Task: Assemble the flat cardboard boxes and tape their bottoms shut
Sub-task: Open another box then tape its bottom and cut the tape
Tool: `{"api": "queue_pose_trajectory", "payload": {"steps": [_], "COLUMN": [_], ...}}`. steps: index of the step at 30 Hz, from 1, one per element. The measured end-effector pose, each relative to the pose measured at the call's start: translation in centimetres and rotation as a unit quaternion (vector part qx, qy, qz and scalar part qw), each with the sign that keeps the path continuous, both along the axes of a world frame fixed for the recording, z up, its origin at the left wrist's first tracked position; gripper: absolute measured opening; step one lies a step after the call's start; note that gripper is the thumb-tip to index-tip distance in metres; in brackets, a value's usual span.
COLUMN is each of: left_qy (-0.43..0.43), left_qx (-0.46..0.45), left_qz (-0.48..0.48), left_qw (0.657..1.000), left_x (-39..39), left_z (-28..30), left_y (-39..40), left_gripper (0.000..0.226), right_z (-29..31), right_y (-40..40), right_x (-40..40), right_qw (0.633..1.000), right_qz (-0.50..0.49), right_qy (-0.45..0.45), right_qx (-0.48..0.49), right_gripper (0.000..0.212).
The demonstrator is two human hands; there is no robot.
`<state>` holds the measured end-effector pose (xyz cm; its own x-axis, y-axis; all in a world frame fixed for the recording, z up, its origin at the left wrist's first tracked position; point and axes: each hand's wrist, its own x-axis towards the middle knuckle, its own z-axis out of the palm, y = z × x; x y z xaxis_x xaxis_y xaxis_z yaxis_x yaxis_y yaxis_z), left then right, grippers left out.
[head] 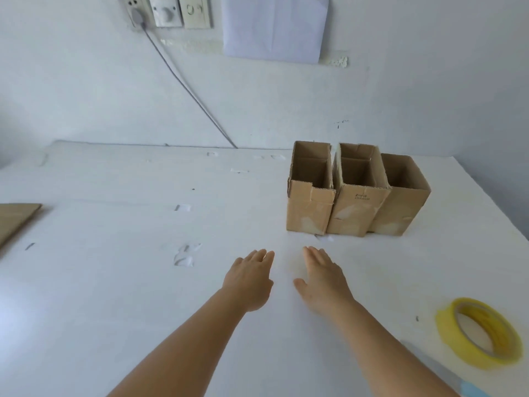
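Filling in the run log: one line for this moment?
left hand open | right hand open | three boxes upright | tape roll untouched | flat cardboard waiting

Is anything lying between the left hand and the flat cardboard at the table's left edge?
Nothing visible does. The left hand is open over the white table, and only bare tabletop with a few scuffs and tape scraps lies between it and the flat cardboard. The three boxes stand off to the right.

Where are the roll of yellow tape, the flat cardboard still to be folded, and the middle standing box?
Yellow tape roll (446, 330): head view, on its outer yellow band.
Flat cardboard (15, 217): head view, on its top face.
Middle box (355, 210): head view, on its front wall.
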<state>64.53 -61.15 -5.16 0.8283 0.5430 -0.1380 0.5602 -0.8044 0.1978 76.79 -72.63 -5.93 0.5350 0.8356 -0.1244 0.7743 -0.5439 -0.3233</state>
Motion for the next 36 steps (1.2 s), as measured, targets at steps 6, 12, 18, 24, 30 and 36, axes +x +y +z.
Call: {"api": "queue_pose_trajectory", "payload": {"steps": [6, 12, 18, 24, 30, 36], "left_qy": [0.001, -0.009, -0.018, -0.028, -0.036, -0.046], "left_qx": [0.034, 0.032, 0.021, 0.009, 0.025, 0.036], "left_qz": [0.047, 0.114, 0.176, 0.232, 0.258, 0.276], "left_qw": [0.998, 0.993, 0.984, 0.972, 0.965, 0.959], "left_x": [-6.6, -14.7, -25.0, -36.7, -46.1, -51.8], "left_z": [0.0, 1.0, 1.7, 2.4, 3.4, 4.3], "left_y": [-2.2, -2.5, -1.5, 1.1, 4.5, 7.8], "left_gripper": [0.057, 0.055, 0.056, 0.059, 0.060, 0.061], "right_z": [0.1, 0.4, 1.1, 1.9, 2.4, 3.0], "right_y": [-0.4, 1.1, 4.1, 8.0, 12.4, 16.6], "right_x": [-4.5, -10.7, -19.9, -30.2, -39.1, -45.1], "right_qw": [0.994, 0.985, 0.973, 0.964, 0.957, 0.951], "right_qz": [0.104, 0.172, 0.232, 0.265, 0.290, 0.310], "right_qy": [-0.031, -0.018, 0.005, 0.009, 0.000, -0.009], "right_qx": [-0.014, -0.013, -0.009, 0.008, 0.011, 0.011], "right_gripper": [0.069, 0.070, 0.070, 0.069, 0.070, 0.072]}}
